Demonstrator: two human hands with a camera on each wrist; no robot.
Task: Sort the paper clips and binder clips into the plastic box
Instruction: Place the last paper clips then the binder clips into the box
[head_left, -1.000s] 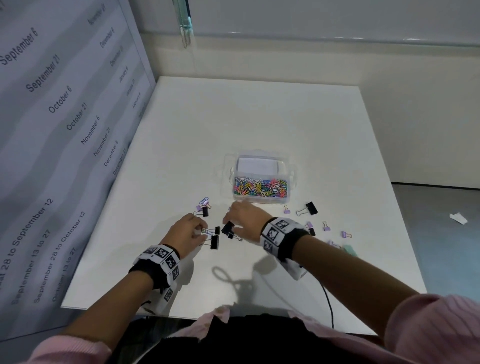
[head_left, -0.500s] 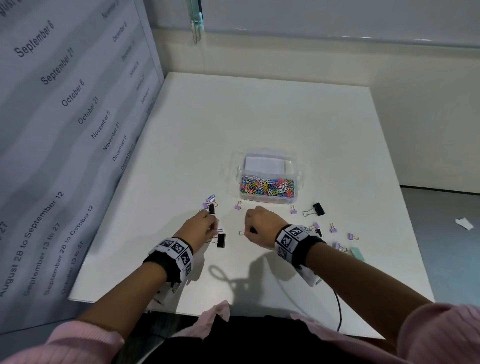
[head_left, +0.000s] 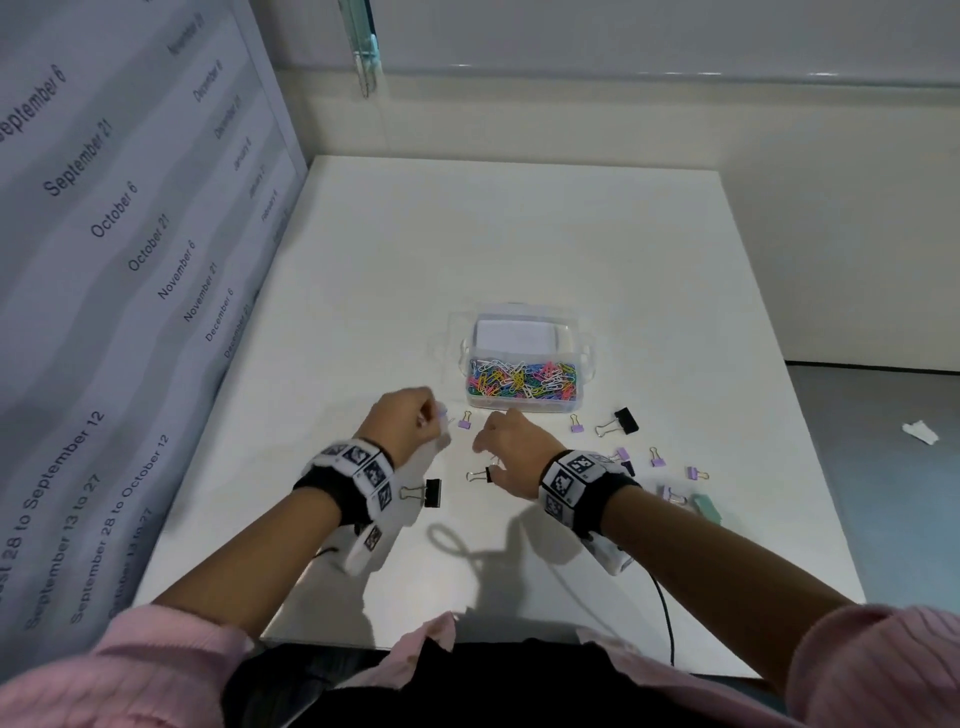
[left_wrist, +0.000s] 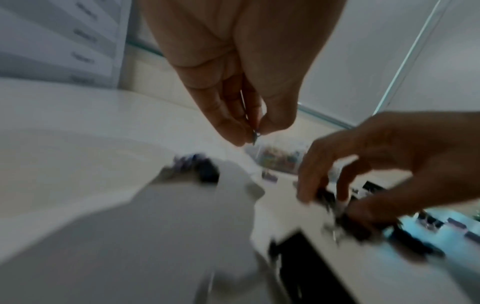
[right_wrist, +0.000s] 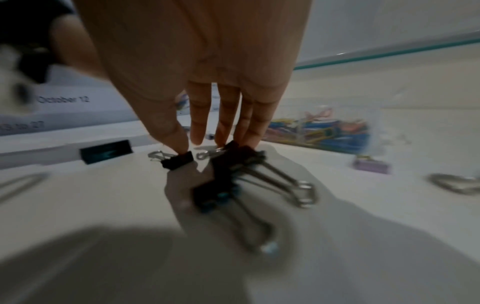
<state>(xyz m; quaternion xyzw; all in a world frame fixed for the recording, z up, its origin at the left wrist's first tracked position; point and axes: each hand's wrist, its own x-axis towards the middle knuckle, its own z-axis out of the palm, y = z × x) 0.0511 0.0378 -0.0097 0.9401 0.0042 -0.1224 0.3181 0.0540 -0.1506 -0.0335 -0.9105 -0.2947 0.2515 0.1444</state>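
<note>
White tabletop (head_left: 519, 234) carried everything, with a dated calendar panel (head_left: 130, 218) standing along its left edge. Nearest that side, the left hand (head_left: 402, 423) was raised a little off the surface, its thumb and fingers pinched on something small; the left wrist view showed only a dark metal tip (left_wrist: 255, 135) between them, too blurred to name, though a small clip seemed likely given the task. Just below that wrist lay a black binder clip (head_left: 430, 492), loose on the table, apparently waiting its turn. A small purple binder clip (head_left: 464, 422) sat between the two hands. The right hand (head_left: 514, 447) was lowered with fingers reaching down, thumb touching a small black binder clip (right_wrist: 179, 160) and the other fingertips (right_wrist: 249, 135) on a larger black one (right_wrist: 241, 158); whether it truly gripped either I could not tell, and gathering several at once looked to be the aim. Beyond the hands stood the clear plastic box (head_left: 522, 364), its near compartment full of coloured paper clips (head_left: 522, 379), its far compartment showing only white. Further right, more binder clips were scattered: a black one (head_left: 621, 421) and several purple ones (head_left: 657, 460), not yet sorted.
</note>
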